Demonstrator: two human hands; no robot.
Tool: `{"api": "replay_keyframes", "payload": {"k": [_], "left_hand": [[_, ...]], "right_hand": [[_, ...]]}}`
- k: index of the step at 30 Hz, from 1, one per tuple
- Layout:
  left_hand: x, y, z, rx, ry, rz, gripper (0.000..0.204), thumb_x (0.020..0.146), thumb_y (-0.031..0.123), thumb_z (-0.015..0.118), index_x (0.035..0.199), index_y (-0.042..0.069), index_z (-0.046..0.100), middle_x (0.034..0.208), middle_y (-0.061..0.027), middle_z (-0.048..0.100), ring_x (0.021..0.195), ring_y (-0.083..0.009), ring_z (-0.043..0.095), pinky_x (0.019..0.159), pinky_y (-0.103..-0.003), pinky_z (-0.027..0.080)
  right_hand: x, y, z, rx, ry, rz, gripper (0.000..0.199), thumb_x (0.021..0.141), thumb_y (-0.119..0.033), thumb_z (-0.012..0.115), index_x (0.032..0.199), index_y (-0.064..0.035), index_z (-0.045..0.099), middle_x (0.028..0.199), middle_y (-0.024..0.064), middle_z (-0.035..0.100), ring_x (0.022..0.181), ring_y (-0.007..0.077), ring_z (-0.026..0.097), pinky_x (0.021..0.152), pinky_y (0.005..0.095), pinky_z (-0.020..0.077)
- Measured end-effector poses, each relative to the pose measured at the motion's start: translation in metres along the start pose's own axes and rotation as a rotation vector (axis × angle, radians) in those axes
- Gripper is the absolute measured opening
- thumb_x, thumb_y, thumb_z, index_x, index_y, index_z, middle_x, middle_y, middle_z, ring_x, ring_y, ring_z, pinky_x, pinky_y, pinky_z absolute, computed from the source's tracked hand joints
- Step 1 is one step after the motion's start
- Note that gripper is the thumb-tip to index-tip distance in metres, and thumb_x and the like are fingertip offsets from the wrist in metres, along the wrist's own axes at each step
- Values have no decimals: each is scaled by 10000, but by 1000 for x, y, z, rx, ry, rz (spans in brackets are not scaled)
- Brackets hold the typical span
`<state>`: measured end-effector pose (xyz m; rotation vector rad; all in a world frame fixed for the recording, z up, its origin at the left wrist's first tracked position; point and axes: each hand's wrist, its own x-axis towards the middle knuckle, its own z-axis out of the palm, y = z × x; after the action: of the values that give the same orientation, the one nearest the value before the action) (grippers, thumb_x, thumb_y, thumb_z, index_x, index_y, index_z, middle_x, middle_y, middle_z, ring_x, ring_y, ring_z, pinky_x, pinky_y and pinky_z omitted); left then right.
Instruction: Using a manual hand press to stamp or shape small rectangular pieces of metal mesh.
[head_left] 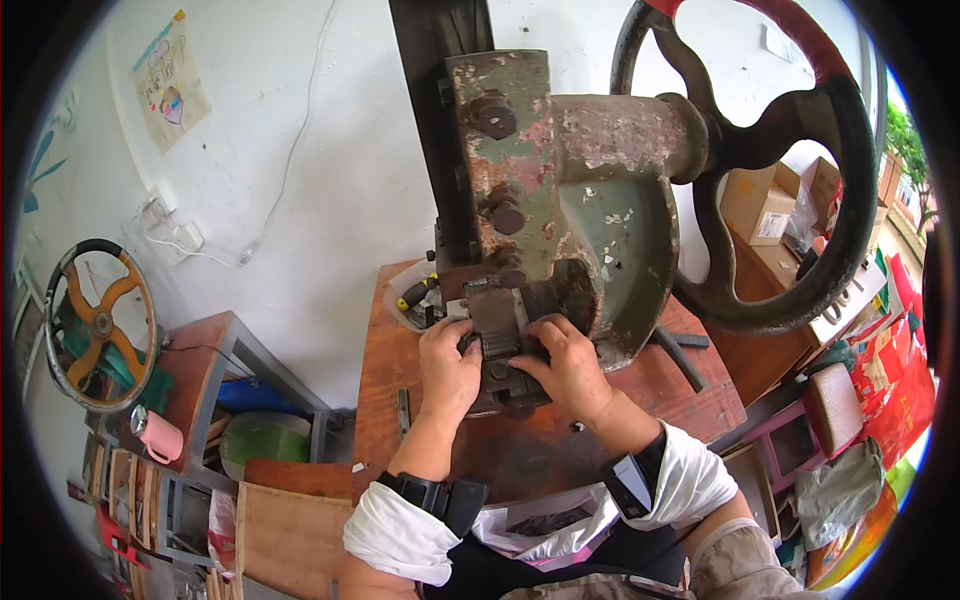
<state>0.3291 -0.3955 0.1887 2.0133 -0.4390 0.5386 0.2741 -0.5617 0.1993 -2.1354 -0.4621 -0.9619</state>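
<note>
In front of me a heavy hand-wheel press (525,210) with peeling green paint stands on a reddish-brown wooden table (385,400). Under its ram, a dark metal die block (497,325) with a ridged front sits on the base. Curled fingers of my left hand (450,368) hold the block's left side. From the right, my right hand (570,370) pinches it, thumb toward the near edge. Both hands partly cover the block, so I cannot tell whether a small workpiece lies between the fingers.
The press's large handwheel (845,200) overhangs the right side. Behind my left hand stands a white bin (395,300) with a yellow-and-black tool. A metal bar (680,360) lies right of the base. A pink mug (160,435) stands at left; cardboard boxes (760,200) are far right.
</note>
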Motion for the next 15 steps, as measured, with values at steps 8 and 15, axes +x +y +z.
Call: {"api": "replay_keyframes", "payload": {"k": [8,15], "left_hand": [[1,-10,-6,-233,-45,-50,225,706,-13,677,930,-2,667,993,-140,608,1023,-342,513,896,-404,417],[-1,-2,-3,32,-4,85,162,734,15,659,891,-24,652,956,-133,609,969,-313,542,867,-382,427]], "right_hand": [[11,-2,8,-66,-47,182,395,641,-254,802,896,-30,600,877,127,605,802,323,618,662,400,507],[17,-18,7,-308,-79,210,465,619,-291,816,973,-56,628,925,88,619,828,297,629,691,368,515]]}}
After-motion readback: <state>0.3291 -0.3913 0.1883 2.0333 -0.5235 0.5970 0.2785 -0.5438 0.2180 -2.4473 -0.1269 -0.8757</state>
